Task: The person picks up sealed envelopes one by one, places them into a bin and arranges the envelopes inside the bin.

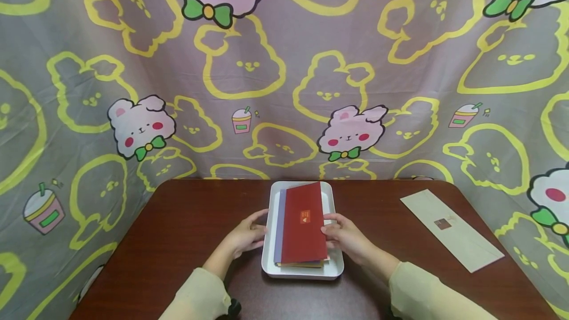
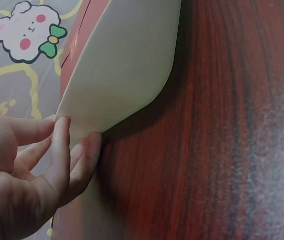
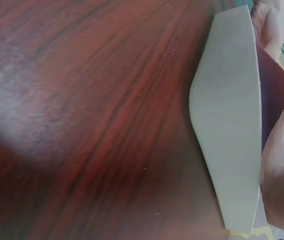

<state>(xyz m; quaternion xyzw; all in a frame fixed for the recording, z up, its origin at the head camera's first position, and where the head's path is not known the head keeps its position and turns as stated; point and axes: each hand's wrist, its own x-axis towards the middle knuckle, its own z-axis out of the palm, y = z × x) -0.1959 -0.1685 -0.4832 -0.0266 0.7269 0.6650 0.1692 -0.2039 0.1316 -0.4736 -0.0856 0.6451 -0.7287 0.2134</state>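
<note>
A white tray (image 1: 265,260) sits on the table with a small stack of envelopes in it. On top lies a red envelope (image 1: 302,236) with a small orange label. A bluish-purple envelope (image 1: 277,233) shows along its left side, and yellowish edges show at the near end. My left hand (image 1: 244,235) is at the tray's left side, thumb and fingers bent at its rim and outer wall (image 2: 117,70). From the right, my right hand (image 1: 351,238) pinches the red envelope's raised right edge, thumb on top; some fingertips are hidden beneath.
A beige envelope (image 1: 467,241) with a brown label lies slantwise on the right of the dark wood table (image 1: 200,221). A patterned cloth (image 1: 284,112) hangs behind the table and along both sides.
</note>
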